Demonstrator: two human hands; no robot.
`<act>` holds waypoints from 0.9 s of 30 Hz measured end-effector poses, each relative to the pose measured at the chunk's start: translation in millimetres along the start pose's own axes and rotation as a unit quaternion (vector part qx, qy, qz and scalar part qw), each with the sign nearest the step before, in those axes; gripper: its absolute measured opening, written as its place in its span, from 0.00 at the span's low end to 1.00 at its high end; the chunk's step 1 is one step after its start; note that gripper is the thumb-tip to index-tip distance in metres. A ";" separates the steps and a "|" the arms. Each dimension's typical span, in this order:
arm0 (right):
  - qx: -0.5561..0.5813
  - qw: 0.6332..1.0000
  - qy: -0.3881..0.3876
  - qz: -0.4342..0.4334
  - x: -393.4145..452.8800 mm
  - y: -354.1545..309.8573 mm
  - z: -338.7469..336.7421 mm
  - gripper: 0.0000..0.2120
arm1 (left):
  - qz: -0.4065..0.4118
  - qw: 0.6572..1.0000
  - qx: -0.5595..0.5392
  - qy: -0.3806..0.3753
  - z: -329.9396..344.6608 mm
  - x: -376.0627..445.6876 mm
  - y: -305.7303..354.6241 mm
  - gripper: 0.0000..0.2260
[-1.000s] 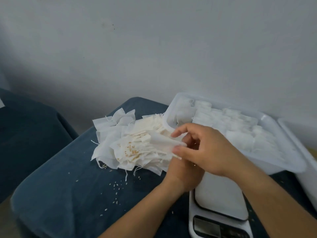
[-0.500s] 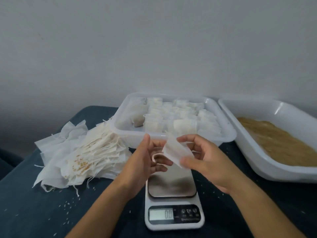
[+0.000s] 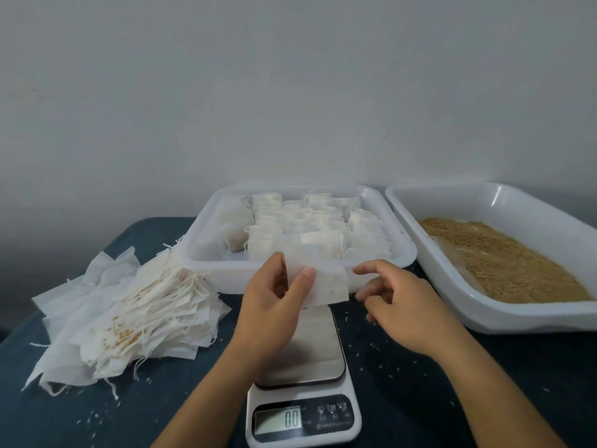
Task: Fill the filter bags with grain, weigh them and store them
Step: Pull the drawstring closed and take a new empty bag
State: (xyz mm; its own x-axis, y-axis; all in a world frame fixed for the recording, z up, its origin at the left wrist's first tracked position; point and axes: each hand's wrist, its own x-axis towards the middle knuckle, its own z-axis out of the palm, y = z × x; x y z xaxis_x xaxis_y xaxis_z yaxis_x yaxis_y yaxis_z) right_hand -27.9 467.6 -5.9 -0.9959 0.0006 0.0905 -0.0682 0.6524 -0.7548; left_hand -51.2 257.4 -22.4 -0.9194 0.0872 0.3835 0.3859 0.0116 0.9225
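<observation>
The left hand (image 3: 274, 305) pinches a thin white paper filter bag (image 3: 323, 282) between thumb and fingers (image 3: 308, 273), holding it above the steel-topped white digital kitchen scale (image 3: 303, 383), whose display reads zero. The right hand (image 3: 400, 305), at 3 o'clock of the bag, hangs loosely curled and grasps nothing. At 12 o'clock sits a translucent white plastic tray (image 3: 206, 273) packed with filled bags; at 2 o'clock, a white plastic tub (image 3: 517, 318) of tan grain (image 3: 504, 263). At 9 o'clock a heap of empty filter bags (image 3: 129, 315) lies on the dark blue bench (image 3: 97, 415).
</observation>
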 end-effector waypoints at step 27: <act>0.329 0.941 -0.006 -0.074 -11.5 -22.6 30.6 0.19 | -0.174 0.965 -0.191 0.047 -2.6 -13.9 -8.6 0.06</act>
State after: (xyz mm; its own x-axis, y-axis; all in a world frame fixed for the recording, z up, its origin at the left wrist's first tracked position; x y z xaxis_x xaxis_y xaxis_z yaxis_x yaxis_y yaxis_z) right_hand -16.8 429.6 -9.8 -0.9727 -0.0643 0.2229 -0.2254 0.0337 -0.9737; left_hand -41.9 253.5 -35.5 -0.9981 0.0529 0.0329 0.0125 -0.3465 0.9380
